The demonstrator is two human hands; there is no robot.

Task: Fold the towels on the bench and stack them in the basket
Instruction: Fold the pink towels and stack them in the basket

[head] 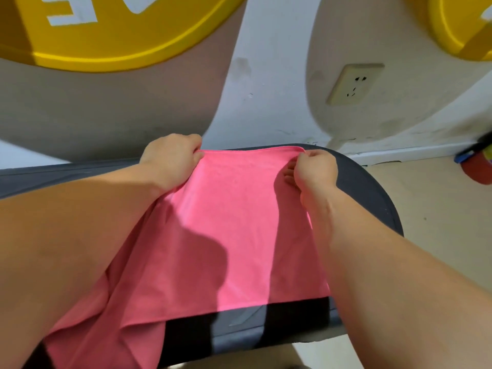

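Note:
A pink towel lies spread over the dark grey bench, its near part hanging off the front edge at the lower left. My left hand pinches the towel's far left corner. My right hand pinches the far right corner. Both hands hold the far edge close to the wall, pulled flat between them. My forearms cover the towel's sides. No basket is in view.
A wall with yellow round signs and a power socket rises just behind the bench. On the beige floor at the right lies a red and blue object. The bench's rounded end sits to the right of my right hand.

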